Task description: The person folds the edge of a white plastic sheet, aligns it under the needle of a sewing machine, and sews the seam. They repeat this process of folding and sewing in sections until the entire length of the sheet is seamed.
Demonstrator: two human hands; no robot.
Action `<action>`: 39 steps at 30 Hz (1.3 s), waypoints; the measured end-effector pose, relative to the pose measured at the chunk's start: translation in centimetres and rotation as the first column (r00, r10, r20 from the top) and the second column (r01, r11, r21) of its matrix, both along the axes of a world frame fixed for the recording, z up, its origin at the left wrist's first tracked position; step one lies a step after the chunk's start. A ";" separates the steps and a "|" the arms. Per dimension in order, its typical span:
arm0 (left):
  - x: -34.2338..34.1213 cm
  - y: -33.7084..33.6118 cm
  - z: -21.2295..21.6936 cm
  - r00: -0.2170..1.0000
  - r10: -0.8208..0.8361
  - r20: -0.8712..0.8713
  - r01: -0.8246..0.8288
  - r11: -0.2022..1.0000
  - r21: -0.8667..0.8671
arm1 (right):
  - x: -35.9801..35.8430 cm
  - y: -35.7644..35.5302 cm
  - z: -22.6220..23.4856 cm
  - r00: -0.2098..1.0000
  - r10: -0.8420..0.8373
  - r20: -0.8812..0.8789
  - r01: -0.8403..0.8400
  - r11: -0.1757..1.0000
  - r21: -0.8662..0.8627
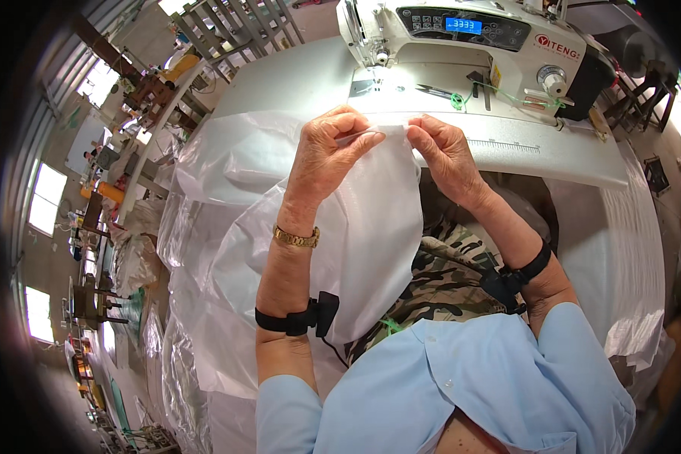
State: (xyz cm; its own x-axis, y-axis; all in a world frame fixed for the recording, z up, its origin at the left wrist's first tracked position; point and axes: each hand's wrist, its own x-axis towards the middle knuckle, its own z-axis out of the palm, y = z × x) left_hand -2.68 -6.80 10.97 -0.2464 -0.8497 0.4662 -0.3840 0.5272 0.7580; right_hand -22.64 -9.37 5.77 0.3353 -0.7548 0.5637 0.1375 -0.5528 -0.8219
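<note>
Thin white translucent sheeting point(378, 204) hangs from my fingers over my lap, its top edge folded. My left hand point(331, 151) pinches this edge between thumb and fingers. A short way to the right, my right hand point(445, 155) grips the other end of the folded edge. Both hands are raised at the near edge of a white sewing machine's bed, just short of the lit needle area point(377, 85). The sewing machine point(477, 38) has a blue display. More of the sheeting spreads to the left of my left arm.
Black thread snips point(435, 92) and a bit of green thread point(457, 101) lie on the machine bed. A ruler scale point(503, 145) runs along its front. A stack of white sheets point(609, 250) hangs at the right. Metal racks point(238, 30) and other machines stand at the far left.
</note>
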 end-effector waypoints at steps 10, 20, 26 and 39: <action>-0.6 0.6 0.3 1.000 0.006 -0.007 -0.007 0.998 -0.058 | 0.9 0.7 1.7 0.979 -0.166 -0.117 0.137 0.966 -0.221; -0.7 1.3 0.7 0.998 0.039 0.041 -0.036 0.997 -0.063 | 1.5 1.6 2.0 0.960 -0.245 -0.136 0.216 0.956 -0.197; 0.7 1.1 1.3 0.983 0.071 0.170 -0.020 0.958 -0.287 | 1.3 2.7 2.8 0.963 -0.247 -0.104 0.223 0.953 -0.204; 5.5 6.8 6.5 0.996 -0.075 -0.055 0.082 0.987 0.136 | 0.6 2.6 3.2 0.913 -0.399 0.089 0.403 0.846 -0.350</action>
